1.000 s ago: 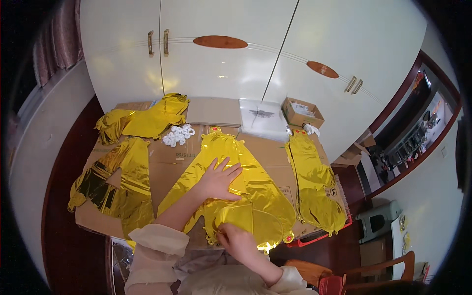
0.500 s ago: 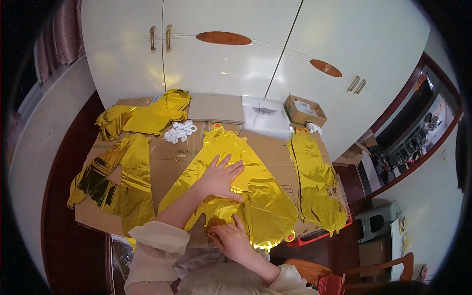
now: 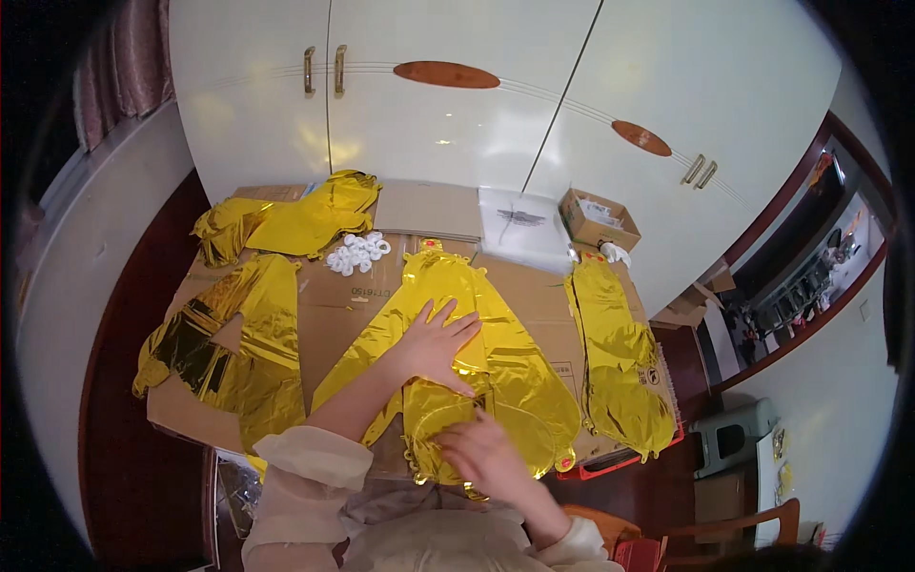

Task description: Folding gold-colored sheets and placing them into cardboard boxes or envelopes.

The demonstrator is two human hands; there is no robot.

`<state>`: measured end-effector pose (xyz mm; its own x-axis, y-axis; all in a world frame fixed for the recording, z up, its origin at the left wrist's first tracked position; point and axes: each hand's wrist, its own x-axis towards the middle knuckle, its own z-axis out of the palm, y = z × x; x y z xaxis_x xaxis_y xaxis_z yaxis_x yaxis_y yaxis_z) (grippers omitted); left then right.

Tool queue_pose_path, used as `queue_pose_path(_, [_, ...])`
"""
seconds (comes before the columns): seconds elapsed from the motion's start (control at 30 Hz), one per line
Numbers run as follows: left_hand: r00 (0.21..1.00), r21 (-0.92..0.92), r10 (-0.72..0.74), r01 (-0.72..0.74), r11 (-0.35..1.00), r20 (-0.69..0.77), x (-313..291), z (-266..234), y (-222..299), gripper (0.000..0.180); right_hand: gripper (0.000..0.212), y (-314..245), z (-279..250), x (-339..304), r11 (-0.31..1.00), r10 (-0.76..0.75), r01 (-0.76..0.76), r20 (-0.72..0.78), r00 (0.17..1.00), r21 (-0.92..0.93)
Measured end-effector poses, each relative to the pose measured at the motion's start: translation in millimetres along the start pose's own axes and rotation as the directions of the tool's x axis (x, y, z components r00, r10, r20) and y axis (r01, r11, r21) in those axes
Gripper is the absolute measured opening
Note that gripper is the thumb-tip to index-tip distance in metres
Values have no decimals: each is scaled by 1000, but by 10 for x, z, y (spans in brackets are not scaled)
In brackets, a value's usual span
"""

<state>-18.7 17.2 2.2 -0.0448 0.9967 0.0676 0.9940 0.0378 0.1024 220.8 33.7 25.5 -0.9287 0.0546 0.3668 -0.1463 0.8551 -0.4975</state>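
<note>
A deflated gold foil balloon (image 3: 519, 367) lies spread out on cardboard in front of me, its near part folded over on itself. My left hand (image 3: 436, 345) rests flat on its middle, fingers spread. Over the near folded part, my right hand (image 3: 484, 459) hovers or touches lightly, slightly blurred. Its thumb and fingers are apart, and I see nothing held in them. Red spots mark the balloon's top and its near right corner.
More flat gold foil balloons lie at the left (image 3: 269, 348), far left (image 3: 319, 219) and right (image 3: 615, 353). Behind are white rings (image 3: 358, 253), a cardboard sheet (image 3: 429, 210), clear plastic bags (image 3: 522, 234) and a small carton (image 3: 599, 227). A grey stool (image 3: 734, 439) stands on the right.
The near part of the balloon, which my right hand gripped and held bunched, now lies flatter. My right hand has let go and shifted right. My left hand stays on the foil.
</note>
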Motion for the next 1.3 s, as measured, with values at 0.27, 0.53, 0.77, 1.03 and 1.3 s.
queue_pose_path(0.27, [1000, -21, -1, 1, 1000, 9, -15, -38, 8, 120, 33, 460, -357, -166, 981, 28, 8, 182, 983, -194])
queue_pose_path(0.53, [1000, -20, 1, -1, 1000, 3, -13, -6, -9, 120, 37, 528, -212, -223, 979, 24, 13, 176, 984, -204])
queue_pose_path(0.77, [1000, 0, -13, 13, 1000, 21, -9, -8, -1, 119, 38, 504, -176, -185, 968, 20, 22, 164, 986, -252])
queue_pose_path(1.03, [1000, -29, -5, 5, 1000, 17, -6, -10, 0, 121, 38, 485, -158, -188, 957, 23, 23, 154, 988, -289])
queue_pose_path(1.3, [1000, -27, -9, 10, 1000, 11, -11, -7, -3, 120, 37, 438, -132, -163, 945, 32, 12, 128, 991, -327])
